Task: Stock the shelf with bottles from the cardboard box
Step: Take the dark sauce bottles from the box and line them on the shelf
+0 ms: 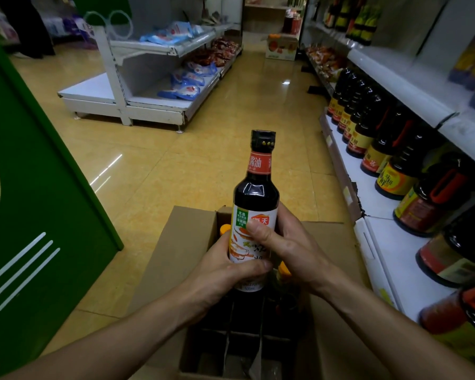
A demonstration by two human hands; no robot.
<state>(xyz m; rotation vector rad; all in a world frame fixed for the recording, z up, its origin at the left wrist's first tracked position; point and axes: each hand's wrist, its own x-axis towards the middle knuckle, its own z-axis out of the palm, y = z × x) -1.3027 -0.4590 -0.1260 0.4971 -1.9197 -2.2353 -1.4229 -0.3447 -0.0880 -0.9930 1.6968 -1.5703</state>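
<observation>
Bottle (254, 204) first: where was it?

— Dead centre, upright, held just above the cardboard box (187, 242). Dark glass, white label, black cap pointing to twelve o'clock.

— And the hands?

— Both were on it. The left hand (222, 272), at seven o'clock of the bottle, had its fingers curled round the lower label with the thumb across the front. The right hand (285, 242), at four o'clock, pressed its thumb on the label and wrapped its fingers behind.

— The box?

— It sat open at six o'clock on the tan floor (176, 165), with cardboard dividers (231, 341) inside and orange caps (225, 229) showing beside the held bottle.

— The shelf?

— The white shelf (395, 256) ran from four o'clock up to one, with a row of dark sauce bottles (368, 130) standing on it. A green panel (39, 187) stood at nine o'clock.
</observation>
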